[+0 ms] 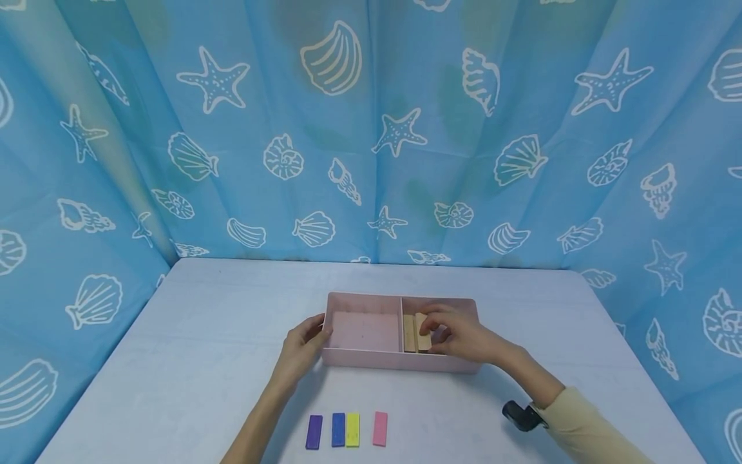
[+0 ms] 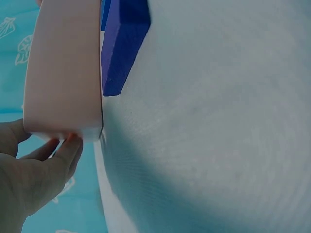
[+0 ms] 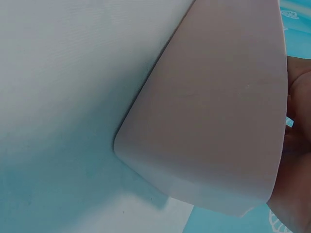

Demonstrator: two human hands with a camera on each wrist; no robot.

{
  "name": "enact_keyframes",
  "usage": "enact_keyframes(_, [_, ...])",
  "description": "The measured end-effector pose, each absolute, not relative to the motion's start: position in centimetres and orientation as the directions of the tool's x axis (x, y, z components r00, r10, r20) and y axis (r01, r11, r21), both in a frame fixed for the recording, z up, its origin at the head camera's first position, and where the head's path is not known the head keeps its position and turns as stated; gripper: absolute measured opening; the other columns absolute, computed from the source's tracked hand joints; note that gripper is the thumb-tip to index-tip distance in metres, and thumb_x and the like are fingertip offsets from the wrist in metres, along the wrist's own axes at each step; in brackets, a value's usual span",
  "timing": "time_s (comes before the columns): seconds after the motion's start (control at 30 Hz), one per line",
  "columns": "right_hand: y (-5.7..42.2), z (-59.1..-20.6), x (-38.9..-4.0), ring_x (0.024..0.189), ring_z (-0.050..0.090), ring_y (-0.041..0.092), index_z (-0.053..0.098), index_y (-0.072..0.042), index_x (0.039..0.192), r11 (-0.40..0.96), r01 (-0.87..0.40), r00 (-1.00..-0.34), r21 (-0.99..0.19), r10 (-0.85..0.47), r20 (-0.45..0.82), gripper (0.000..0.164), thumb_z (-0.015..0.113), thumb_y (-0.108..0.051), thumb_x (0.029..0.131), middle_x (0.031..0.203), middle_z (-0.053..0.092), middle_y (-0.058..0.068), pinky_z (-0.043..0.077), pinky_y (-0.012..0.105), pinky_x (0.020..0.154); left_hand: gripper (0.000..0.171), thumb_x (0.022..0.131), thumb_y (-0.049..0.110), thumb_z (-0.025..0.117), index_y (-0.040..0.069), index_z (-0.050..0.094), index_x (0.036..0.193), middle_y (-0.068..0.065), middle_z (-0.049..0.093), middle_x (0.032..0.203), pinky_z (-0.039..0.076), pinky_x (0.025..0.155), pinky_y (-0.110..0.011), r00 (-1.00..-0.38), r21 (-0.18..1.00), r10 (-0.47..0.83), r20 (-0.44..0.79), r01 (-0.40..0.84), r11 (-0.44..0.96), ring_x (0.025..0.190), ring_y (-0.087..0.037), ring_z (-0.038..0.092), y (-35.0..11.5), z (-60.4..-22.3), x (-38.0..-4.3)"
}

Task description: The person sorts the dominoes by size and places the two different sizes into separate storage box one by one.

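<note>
- Right hand (image 1: 460, 334): in the right compartment of the pink box (image 1: 362, 332), thumb and fingers bent about a wooden block (image 1: 424, 334) and apparently pinching it; in the right wrist view the box wall hides the fingertips.
- Left hand (image 1: 303, 348): grasps the box's left end, thumb at the rim, fingers against the outer wall.
- Handling, as judged: the step in hand seems to be managing the pinched block within the compartment. A light grip near its ends, with the block kept parallel to the divider (image 1: 401, 312), should avoid dragging the neighbouring block (image 1: 409, 334). Steady left-hand pressure, without lifting, should keep the box from sliding; the right knuckles want clearance from the near wall.
- Position: the pinched block lies just right of the neighbouring block, which stands beside the divider.
- Orientation: both wooden blocks have their long axes running near to far; the pinched one slants slightly, its far end to the left. The box's long axis runs left to right.
- Foreground: on the surface (image 1: 232, 316), the purple block (image 1: 313, 432), blue block (image 1: 338, 430), yellow block (image 1: 352, 430) and pink block (image 1: 379, 428) also point roughly near to far, the purple one's far end slanting right.
</note>
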State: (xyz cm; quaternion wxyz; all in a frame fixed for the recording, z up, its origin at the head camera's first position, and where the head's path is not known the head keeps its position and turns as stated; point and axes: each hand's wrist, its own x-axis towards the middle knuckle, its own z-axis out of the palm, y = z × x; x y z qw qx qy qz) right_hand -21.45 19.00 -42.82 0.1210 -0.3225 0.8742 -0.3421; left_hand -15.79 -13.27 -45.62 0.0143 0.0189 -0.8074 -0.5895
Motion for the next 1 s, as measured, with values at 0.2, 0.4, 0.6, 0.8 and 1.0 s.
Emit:
enact_keyframes(0.2, [18.7, -42.9, -21.8, 0.088, 0.065, 0.021, 0.067, -0.008, 0.105, 0.554, -0.488, -0.75, -0.674, -0.661, -0.001, 0.026, 0.078, 0.0, 0.083, 0.133, 0.052, 0.02, 0.058, 0.028, 0.079, 0.047, 0.101, 0.017, 0.058, -0.007, 0.049, 0.14, -0.026, 0.053, 0.139, 0.041, 0.105, -0.052, -0.999, 0.951, -0.054, -0.006, -0.022, 0.309, 0.13, -0.041, 0.049, -13.3, -45.7, -15.8])
enact_keyframes(0.4, [18.7, -43.2, -22.0, 0.087, 0.064, 0.023, 0.067, -0.007, 0.104, 0.557, -0.49, -0.75, -0.671, -0.662, -0.001, 0.026, 0.078, 0.0, 0.082, 0.134, 0.051, 0.021, 0.057, 0.026, 0.078, 0.047, 0.101, 0.018, 0.058, -0.006, 0.049, 0.14, -0.026, 0.054, 0.137, 0.042, 0.105, -0.052, -0.998, 0.949, -0.061, -0.006, -0.024, 0.314, 0.129, -0.041, 0.05, -13.3, -45.7, -15.8])
enact_keyframes(0.6, [18.7, -43.5, -22.1, 0.086, 0.064, 0.022, 0.067, -0.006, 0.104, 0.562, -0.488, -0.756, -0.668, -0.655, 0.001, 0.026, 0.079, 0.0, 0.082, 0.134, 0.051, 0.021, 0.057, 0.025, 0.077, 0.047, 0.101, 0.019, 0.058, -0.006, 0.049, 0.14, -0.025, 0.054, 0.138, 0.042, 0.104, -0.052, -0.998, 0.949, -0.06, -0.007, -0.026, 0.315, 0.129, -0.041, 0.05, -13.3, -45.7, -15.8])
enact_keyframes(0.8, [18.6, -43.7, -22.2, 0.085, 0.064, 0.019, 0.068, -0.008, 0.102, 0.567, -0.499, -0.759, -0.655, -0.651, 0.015, 0.026, 0.081, -0.001, 0.08, 0.132, 0.054, 0.02, 0.057, 0.024, 0.077, 0.047, 0.101, 0.019, 0.058, -0.006, 0.049, 0.14, -0.025, 0.054, 0.138, 0.042, 0.105, -0.052, -0.998, 0.949, -0.06, -0.006, -0.025, 0.314, 0.129, -0.041, 0.05, -13.2, -45.8, -15.8])
enact_keyframes(1.0, [18.5, -43.9, -22.3, 0.089, 0.064, 0.018, 0.067, -0.009, 0.102, 0.572, -0.494, -0.763, -0.655, -0.646, 0.011, 0.027, 0.081, -0.001, 0.08, 0.129, 0.055, 0.018, 0.057, 0.025, 0.079, 0.047, 0.101, 0.018, 0.058, -0.006, 0.049, 0.14, -0.025, 0.053, 0.139, 0.041, 0.105, -0.053, -0.998, 0.949, -0.057, 0.002, -0.016, 0.314, 0.13, -0.041, 0.049, -13.2, -45.8, -15.8])
